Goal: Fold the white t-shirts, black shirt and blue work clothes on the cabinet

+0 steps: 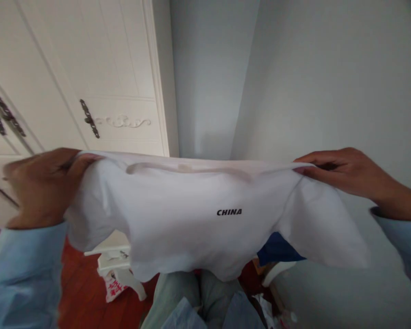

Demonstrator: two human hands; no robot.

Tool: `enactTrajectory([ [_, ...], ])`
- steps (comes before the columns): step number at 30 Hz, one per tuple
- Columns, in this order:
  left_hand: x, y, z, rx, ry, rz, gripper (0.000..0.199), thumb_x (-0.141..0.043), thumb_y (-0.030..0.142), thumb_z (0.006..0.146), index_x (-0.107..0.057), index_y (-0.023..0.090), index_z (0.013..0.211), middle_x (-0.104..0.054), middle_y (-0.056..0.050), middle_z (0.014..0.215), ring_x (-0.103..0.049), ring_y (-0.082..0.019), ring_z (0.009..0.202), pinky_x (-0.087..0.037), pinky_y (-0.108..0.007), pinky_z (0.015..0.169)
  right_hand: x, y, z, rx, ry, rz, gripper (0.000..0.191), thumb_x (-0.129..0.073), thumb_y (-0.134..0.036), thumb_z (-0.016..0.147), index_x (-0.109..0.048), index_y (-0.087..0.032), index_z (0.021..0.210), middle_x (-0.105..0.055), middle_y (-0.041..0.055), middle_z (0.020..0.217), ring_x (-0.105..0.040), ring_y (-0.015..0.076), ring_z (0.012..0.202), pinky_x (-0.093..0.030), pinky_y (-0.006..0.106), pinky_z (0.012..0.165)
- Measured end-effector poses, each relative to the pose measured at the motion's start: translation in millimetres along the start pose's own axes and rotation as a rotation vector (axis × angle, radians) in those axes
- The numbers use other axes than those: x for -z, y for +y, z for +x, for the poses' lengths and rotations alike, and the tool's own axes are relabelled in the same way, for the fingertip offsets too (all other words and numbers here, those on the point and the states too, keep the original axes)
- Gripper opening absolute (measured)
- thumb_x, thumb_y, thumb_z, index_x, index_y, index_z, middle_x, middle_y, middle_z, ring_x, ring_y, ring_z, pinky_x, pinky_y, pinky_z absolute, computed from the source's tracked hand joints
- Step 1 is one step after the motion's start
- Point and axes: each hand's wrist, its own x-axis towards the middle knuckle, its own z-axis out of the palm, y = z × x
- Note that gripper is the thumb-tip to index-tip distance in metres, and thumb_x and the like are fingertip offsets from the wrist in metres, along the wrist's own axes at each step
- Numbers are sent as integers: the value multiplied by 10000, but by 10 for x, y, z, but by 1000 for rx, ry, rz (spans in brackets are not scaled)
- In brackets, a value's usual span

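Observation:
A white short-sleeved T-shirt (192, 214) with "CHINA" in black letters hangs stretched out in front of me. My left hand (51, 183) is closed on its shoulder at the left, thumb on the near side. At the other shoulder, my right hand (342, 171) pinches the cloth between thumb and fingers. The collar lies along the top between both hands, and the sleeves droop below them. The shirt's lower part falls towards my legs and hides much of what is behind it.
A white wardrobe (123, 68) with dark metal handles stands at the left, beside a pale grey wall (329, 82). Under the shirt are white furniture (113, 260), a bag with red characters (114, 285), blue cloth (277, 250) and a red wooden floor (82, 288).

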Motion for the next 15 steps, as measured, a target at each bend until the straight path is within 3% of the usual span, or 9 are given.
enactTrajectory([
  [2, -224, 71, 121, -50, -64, 28, 659, -388, 708, 905, -741, 161, 800, -592, -22, 668, -524, -155, 687, -313, -253, 634, -114, 75, 212, -75, -18, 76, 496, -656, -670, 811, -783, -201, 906, -756, 54, 783, -638, 188, 668, -443, 268, 562],
  [6, -859, 131, 218, -55, -432, 100, 595, -425, 672, 921, -769, 187, 939, -718, -67, 805, -591, -201, 747, -364, -287, 656, -550, 433, 718, -88, -92, 92, 484, -647, -663, 801, -750, -192, 844, -718, 22, 761, -613, 181, 695, -424, 266, 609],
  [11, -1728, 80, 65, -95, -729, 164, 607, -352, 645, 945, -768, 204, 971, -764, -123, 1014, -680, -288, 934, -455, -329, 750, -1313, 1040, 1321, -80, -254, -63, 328, -635, -478, 840, -722, -174, 753, -696, 40, 738, -604, 186, 705, -401, 272, 652],
  [15, -2247, -68, -154, -126, -911, 232, 685, -314, 711, 919, -771, 203, 969, -757, -156, 1074, -696, -326, 994, -490, -347, 784, -1998, 1372, 1496, -226, -359, -222, 262, -644, -384, 866, -721, -159, 755, -733, 94, 846, -631, 207, 796, -405, 276, 700],
])
